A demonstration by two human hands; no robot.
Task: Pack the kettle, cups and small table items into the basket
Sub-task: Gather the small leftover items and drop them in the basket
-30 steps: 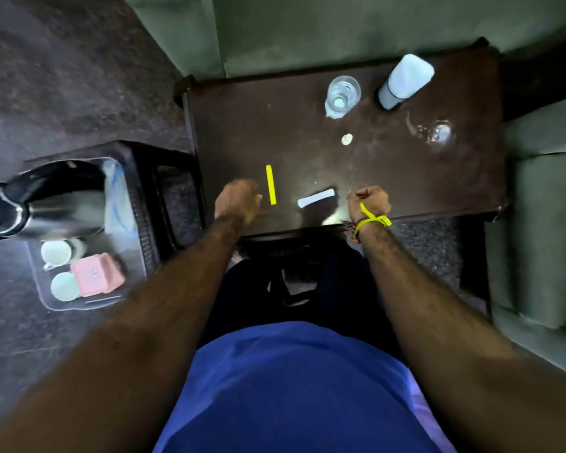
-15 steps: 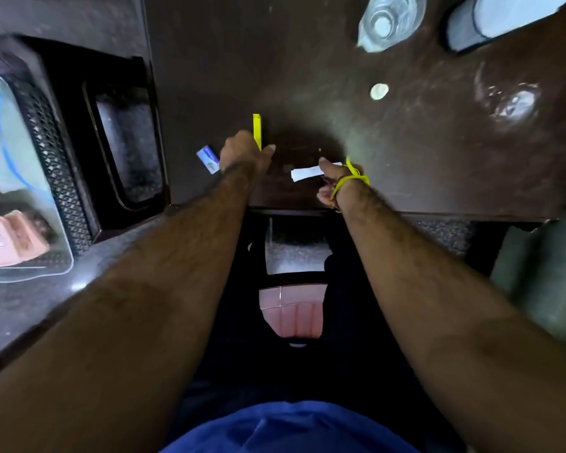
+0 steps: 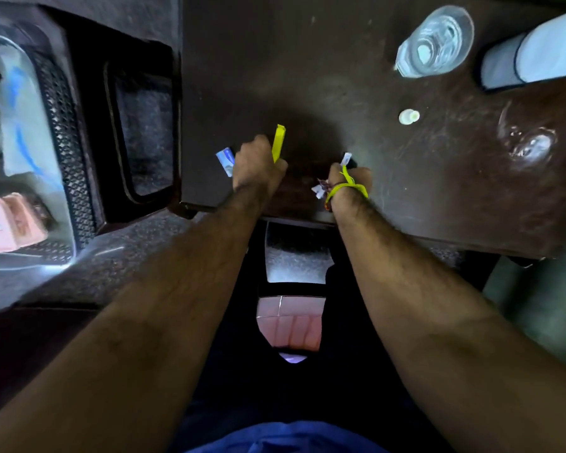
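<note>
My left hand (image 3: 258, 165) is closed near the front edge of the dark wooden table (image 3: 340, 76), holding a yellow sachet (image 3: 279, 142) that sticks up past the fingers and a small blue-and-white sachet (image 3: 225, 160) on its left side. My right hand (image 3: 348, 178), with a yellow band at the wrist, is closed on a white sachet (image 3: 345, 158) whose ends show above and below the fist. The clear basket (image 3: 59, 148) stands at far left on a low stool, with a pink box (image 3: 10, 220) inside. An upturned glass (image 3: 435, 40) and a small white round item (image 3: 408, 116) lie on the table.
A white cylindrical container (image 3: 533, 60) lies at the table's far right. A second clear glass (image 3: 530, 145) rests on its side near the right edge. A dark stool frame (image 3: 141, 125) sits between basket and table. A pink bin (image 3: 290, 322) is under the table edge.
The view has dropped close over the table. My left hand has picked up the yellow sachet and holds a blue one; my right hand has closed on the white sachet and lifted it.
</note>
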